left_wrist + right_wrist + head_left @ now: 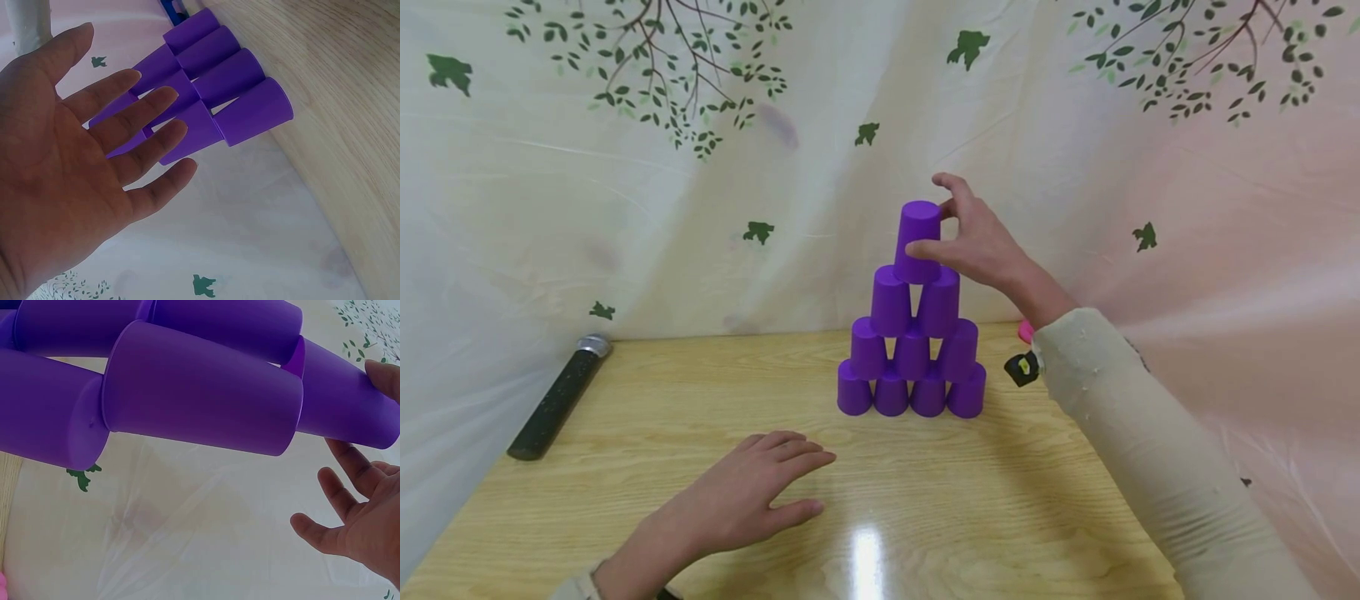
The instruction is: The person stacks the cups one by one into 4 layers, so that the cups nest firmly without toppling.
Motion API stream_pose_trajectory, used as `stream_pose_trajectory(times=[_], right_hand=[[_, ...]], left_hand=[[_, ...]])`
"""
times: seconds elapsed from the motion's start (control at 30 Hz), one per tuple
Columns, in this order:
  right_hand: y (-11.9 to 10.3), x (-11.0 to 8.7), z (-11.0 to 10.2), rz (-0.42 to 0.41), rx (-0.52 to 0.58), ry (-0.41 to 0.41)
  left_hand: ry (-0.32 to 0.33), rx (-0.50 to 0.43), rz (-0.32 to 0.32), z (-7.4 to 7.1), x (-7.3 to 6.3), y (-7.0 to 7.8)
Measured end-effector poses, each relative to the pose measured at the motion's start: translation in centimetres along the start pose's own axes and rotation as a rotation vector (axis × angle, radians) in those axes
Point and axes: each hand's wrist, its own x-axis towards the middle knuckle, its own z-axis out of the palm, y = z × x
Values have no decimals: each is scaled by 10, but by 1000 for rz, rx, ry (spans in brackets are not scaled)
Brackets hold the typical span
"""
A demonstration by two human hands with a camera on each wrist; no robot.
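Observation:
Purple cups stand upside down in a pyramid: several in the bottom row (891,396), three above them, then two, and a single top cup (919,221) at the peak. My right hand (988,246) pinches that top cup from the right, thumb across its near side and index finger behind. In the right wrist view, the top cup (344,397) has its rim on the row below, while the other fingers (315,534) spread away from it. My left hand (741,496) is held over the table in front of the pyramid, fingers extended, holding nothing; its palm (56,169) shows in the left wrist view.
A black microphone (557,404) with a silver head lies at the table's left. Something pink (1026,332) sits at the back right, partly behind the right sleeve. A pale curtain (820,275) with printed leaves hangs right behind the wooden table (715,383).

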Motion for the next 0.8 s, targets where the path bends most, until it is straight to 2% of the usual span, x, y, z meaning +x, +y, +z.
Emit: stream_pose_trajectory(times=[0.8], right_hand=[[0, -1, -1, 4, -8, 3]], left_hand=[[4, 10, 17, 2, 0, -1]])
